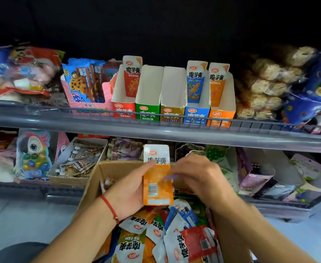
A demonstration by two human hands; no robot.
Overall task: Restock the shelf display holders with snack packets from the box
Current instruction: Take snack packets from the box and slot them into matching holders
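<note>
**Orange packet held above the box, under the holder row**

The left hand [131, 188] holds an orange snack packet [157, 177] upright, thumb across its front and fingers behind, so this grip is clamped on the packet. The right hand [197, 175] is just beside the packet's right edge, blurred; its fingers curl toward that edge, but I cannot tell whether this grip is closed on it.

The packet hangs above the open cardboard box [93, 179], which is piled with loose packets [167, 234] in orange, red, blue and green.

Above the box, on the upper shelf [155, 130], five display holders stand in a row: red holder [123, 109], green holder [148, 109], brown holder [172, 111], blue holder [196, 112], orange holder [220, 114]. The red, blue and orange ones each show a packet standing inside; the green and brown show only white inner walls.

A red string bracelet [109, 205] circles the left wrist.
</note>
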